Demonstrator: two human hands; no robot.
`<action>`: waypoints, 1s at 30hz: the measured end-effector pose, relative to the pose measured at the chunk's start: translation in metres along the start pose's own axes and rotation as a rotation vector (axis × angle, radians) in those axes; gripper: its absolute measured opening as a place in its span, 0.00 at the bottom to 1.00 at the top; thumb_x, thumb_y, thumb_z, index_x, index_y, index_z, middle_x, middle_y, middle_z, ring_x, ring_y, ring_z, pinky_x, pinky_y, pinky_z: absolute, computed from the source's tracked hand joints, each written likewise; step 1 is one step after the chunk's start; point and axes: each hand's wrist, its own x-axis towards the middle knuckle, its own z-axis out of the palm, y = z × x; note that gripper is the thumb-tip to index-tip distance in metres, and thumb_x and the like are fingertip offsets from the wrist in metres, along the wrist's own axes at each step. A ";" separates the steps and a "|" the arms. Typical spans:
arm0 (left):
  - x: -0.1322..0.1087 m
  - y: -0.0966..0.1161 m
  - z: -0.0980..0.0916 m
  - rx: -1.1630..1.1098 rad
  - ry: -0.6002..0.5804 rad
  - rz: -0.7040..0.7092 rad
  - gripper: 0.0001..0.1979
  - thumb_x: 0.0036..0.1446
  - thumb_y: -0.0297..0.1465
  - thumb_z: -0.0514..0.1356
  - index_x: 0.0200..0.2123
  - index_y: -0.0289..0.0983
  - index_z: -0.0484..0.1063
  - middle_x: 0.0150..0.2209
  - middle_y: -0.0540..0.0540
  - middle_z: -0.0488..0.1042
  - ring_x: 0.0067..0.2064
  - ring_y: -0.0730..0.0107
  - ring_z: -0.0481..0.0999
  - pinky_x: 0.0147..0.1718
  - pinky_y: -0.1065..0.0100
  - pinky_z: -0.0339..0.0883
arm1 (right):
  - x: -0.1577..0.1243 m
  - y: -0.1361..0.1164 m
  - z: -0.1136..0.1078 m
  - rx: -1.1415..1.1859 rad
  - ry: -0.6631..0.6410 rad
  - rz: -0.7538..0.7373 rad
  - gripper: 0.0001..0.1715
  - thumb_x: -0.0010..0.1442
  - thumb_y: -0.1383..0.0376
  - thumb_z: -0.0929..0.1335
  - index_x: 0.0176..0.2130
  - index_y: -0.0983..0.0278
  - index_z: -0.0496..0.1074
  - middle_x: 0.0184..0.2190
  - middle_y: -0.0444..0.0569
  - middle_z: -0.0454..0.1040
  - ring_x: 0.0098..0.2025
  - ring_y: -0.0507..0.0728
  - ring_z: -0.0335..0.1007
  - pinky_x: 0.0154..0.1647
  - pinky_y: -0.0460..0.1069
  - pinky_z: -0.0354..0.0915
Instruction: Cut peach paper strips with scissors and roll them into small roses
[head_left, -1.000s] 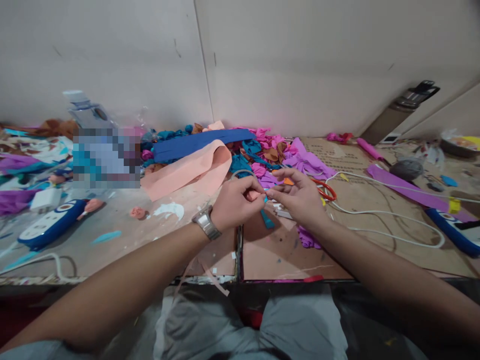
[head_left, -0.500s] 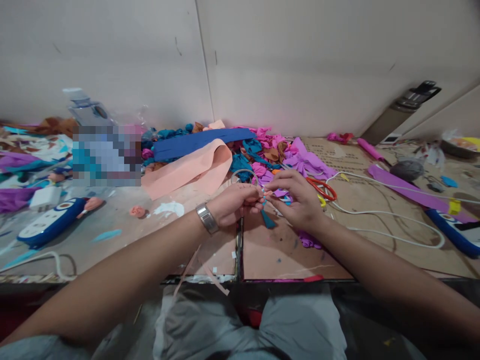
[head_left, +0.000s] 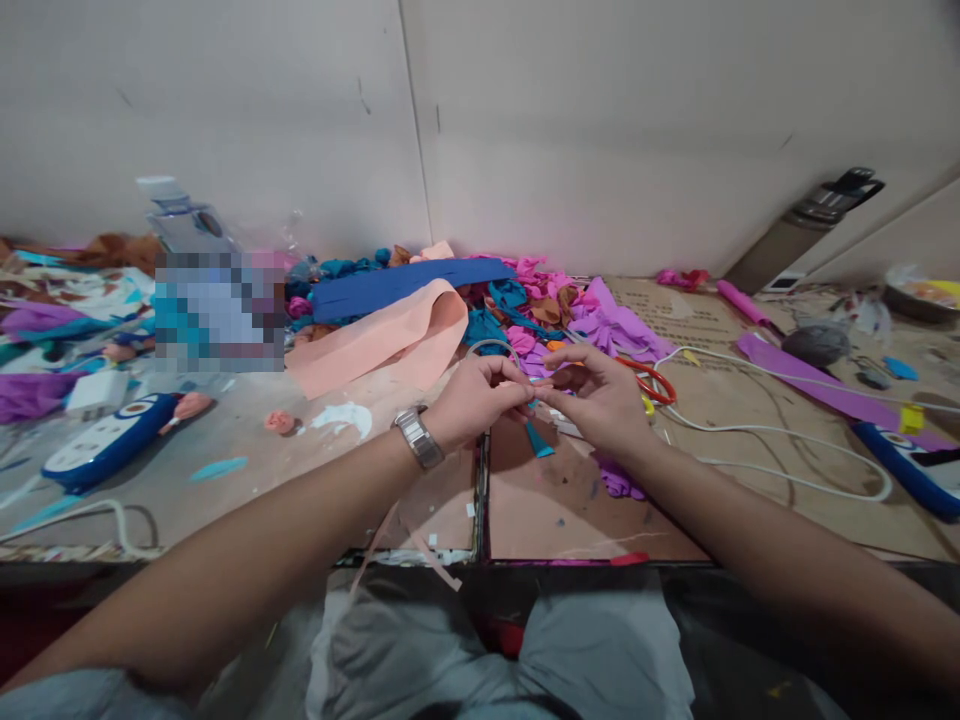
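Pinching a small peach piece (head_left: 511, 384) with both hands

The small peach piece is in the middle, between the two hands, above the worktop (head_left: 262, 455). The left hand (head_left: 480, 402) has its thumb and first finger clamped on it. The right hand (head_left: 600, 400) has its thumb and first finger together at the same spot, and they look clamped on its edge. Fingers hide a lot, so its whole shape does not show. A teal strip (head_left: 538, 441) hangs just below the fingertips; I can't tell if it is joined on.

To do this well, I think the left hand should hold firm but not squeeze hard, as the piece looks soft and could get squashed. The right hand should make small, slow moves. Watch the strip too, as it could twist.

Now for words. The brown cardboard (head_left: 712, 325) has rows of print, too small to read. The clear bottle (head_left: 193, 228) has a dark round mark, and it is blurred lower down. The dark flask (head_left: 780, 242) has a pale tag (head_left: 785, 284) by its bottom that I can't read. The blue power strip (head_left: 112, 440) has rings like an eye. I can't make out any brand name.
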 end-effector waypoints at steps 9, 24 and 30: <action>-0.007 -0.003 -0.008 0.844 0.096 0.745 0.01 0.57 0.26 0.62 0.32 0.35 0.74 0.28 0.50 0.74 0.30 0.73 0.70 0.31 0.71 0.62 | 0.001 -0.009 0.006 0.356 0.092 0.469 0.34 0.38 0.66 0.82 0.44 0.57 0.73 0.31 0.41 0.76 0.27 0.52 0.74 0.30 0.50 0.74; -0.005 -0.004 -0.011 0.974 0.051 0.831 0.02 0.60 0.25 0.61 0.37 0.37 0.72 0.34 0.48 0.76 0.37 0.69 0.75 0.36 0.69 0.65 | 0.006 -0.007 0.000 0.390 0.040 0.579 0.34 0.33 0.71 0.82 0.42 0.60 0.74 0.30 0.39 0.76 0.26 0.50 0.73 0.29 0.47 0.69; -0.005 -0.005 -0.010 0.893 0.028 0.818 0.05 0.57 0.23 0.62 0.37 0.37 0.72 0.36 0.48 0.77 0.38 0.69 0.75 0.37 0.69 0.66 | 0.007 -0.003 0.000 0.426 0.063 0.561 0.33 0.32 0.71 0.82 0.39 0.60 0.75 0.41 0.40 0.74 0.29 0.49 0.74 0.31 0.48 0.70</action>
